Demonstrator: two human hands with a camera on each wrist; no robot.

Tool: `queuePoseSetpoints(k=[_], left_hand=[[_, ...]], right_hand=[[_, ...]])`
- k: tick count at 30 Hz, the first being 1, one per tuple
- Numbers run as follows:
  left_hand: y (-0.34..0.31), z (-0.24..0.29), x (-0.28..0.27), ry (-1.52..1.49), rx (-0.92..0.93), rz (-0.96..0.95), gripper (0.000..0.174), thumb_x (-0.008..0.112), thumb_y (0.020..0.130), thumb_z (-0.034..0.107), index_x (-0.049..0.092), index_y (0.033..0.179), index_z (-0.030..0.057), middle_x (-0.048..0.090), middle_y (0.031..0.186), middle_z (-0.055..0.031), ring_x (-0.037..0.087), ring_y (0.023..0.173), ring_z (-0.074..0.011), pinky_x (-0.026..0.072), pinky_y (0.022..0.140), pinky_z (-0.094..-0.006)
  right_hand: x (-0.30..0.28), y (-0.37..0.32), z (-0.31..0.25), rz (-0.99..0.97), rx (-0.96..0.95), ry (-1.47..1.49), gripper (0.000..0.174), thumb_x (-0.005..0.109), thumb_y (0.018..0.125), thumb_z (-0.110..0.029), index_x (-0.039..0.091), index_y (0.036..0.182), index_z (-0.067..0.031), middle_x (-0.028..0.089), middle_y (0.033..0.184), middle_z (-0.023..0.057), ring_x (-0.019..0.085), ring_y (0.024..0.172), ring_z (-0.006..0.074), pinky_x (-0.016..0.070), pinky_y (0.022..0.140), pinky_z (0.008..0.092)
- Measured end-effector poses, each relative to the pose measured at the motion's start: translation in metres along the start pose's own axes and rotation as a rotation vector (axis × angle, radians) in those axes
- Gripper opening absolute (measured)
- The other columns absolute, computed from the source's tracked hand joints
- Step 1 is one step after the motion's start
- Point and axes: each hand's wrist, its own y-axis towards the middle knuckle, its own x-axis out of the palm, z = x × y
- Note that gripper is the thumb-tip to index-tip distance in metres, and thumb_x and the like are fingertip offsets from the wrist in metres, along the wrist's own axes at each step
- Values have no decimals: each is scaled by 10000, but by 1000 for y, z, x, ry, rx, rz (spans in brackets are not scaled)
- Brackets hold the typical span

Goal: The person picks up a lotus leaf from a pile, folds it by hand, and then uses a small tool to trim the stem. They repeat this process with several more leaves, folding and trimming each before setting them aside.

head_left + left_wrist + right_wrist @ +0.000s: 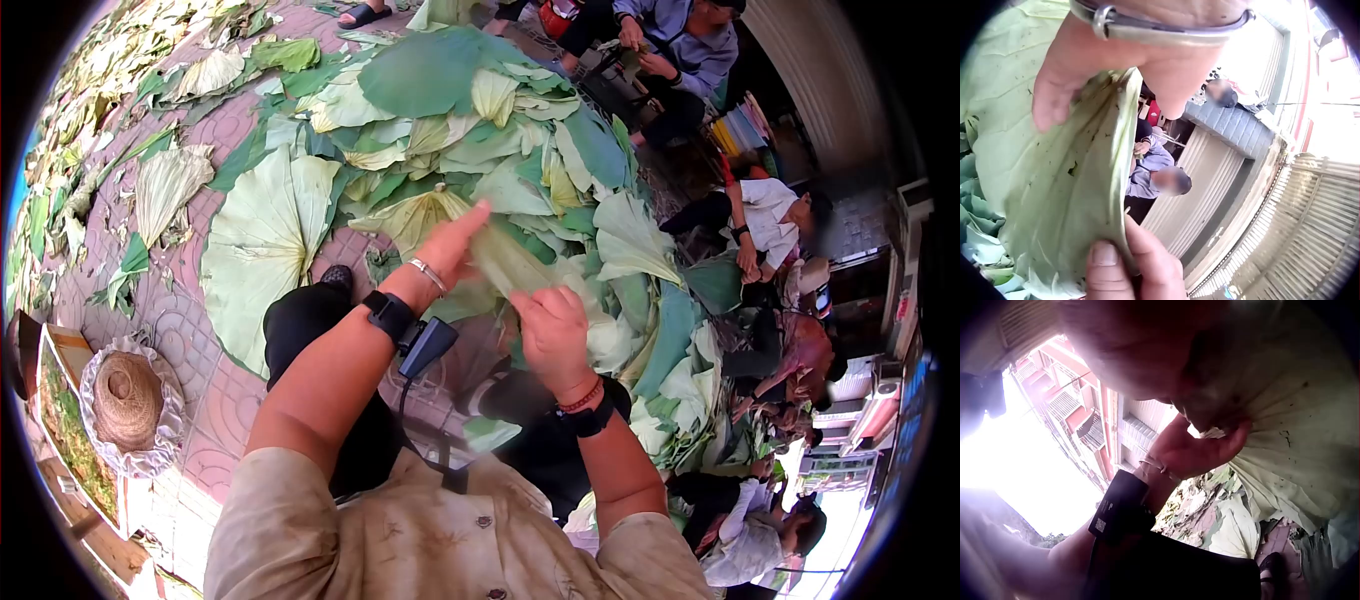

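Observation:
A large pale green lotus leaf [512,262], folded along its ribs, is held up in front of the person. My right hand [556,338] pinches its edge between thumb and fingers; in the left wrist view the right thumb [1110,275] lies flat on the leaf. At the leaf's gathered part is my left hand [447,250], wearing a metal bracelet. Its fingers are extended at one face of the leaf, its thumb apart on the other side. In the right wrist view the left hand [1200,450] touches the gathered ribs.
A broad heap of lotus leaves [430,75] lies ahead, with one big leaf [262,250] spread on the paving beside the left knee. A straw hat [130,402] sits at the left. Several people sit along the right, including one in a white shirt [775,218].

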Motion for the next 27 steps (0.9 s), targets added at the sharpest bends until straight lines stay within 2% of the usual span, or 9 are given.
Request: queuePoseSetpoints(k=[2,6,12,16,19,22,25,26,27], left_hand=[[5,-4,0,-23,23,153,200,590,879,175,545,1036,60,638,987,-90,633,844,-223,534,722,-380],[11,-19,-9,124,261,150,245,591,837,81,559,1078,49,628,951,-54,590,814,-175,484,698,-322],[-16,4,-4,553,569,-100,243,563,846,94,589,1084,47,652,902,-47,590,795,-128,487,717,-294],[-35,15,-2,771,538,-253,240,564,843,87,587,1080,51,642,895,-44,573,817,-132,470,759,-296],[-31,12,-6,985,568,-315,256,570,832,58,575,1088,63,618,923,-43,557,857,-169,449,791,-317],[-26,6,-9,1265,612,-304,244,578,824,103,586,1067,84,616,937,-98,582,896,-270,457,803,-350],[-22,-4,-13,1432,599,-331,233,575,820,142,597,1048,100,612,966,-125,578,936,-328,461,817,-373],[-23,-5,-13,1467,621,-330,226,570,821,146,601,1040,103,615,974,-121,581,941,-326,462,819,-374],[-25,-7,-13,1501,644,-326,219,565,821,151,606,1031,105,618,982,-117,584,947,-325,463,820,-376]], right_hand=[[16,-17,-12,-63,22,18,287,540,700,-10,623,966,-78,555,823,91,543,771,309,436,707,397],[42,-38,-23,-88,185,275,228,578,762,-56,605,988,-47,580,894,115,562,819,334,457,727,393],[37,-38,15,89,465,392,243,584,799,-52,597,1041,-34,589,959,144,592,815,301,479,729,341],[27,-32,40,139,629,403,281,603,760,-42,611,1040,-42,588,945,99,572,730,195,474,694,316],[24,-29,50,189,632,436,375,593,758,-31,570,1132,-51,576,984,96,571,749,185,477,699,305],[6,-16,52,256,696,288,544,605,769,20,455,1288,-52,518,1142,128,552,942,189,461,823,293],[-13,-11,63,273,467,-221,681,602,725,20,373,1357,-91,415,1296,176,438,1161,313,365,985,374],[-20,-9,66,194,519,-176,728,616,693,39,372,1364,-101,351,1365,179,321,1251,373,282,1053,407],[-22,-10,67,141,491,-215,728,609,695,37,361,1367,-91,354,1360,189,319,1256,378,270,1058,418]])
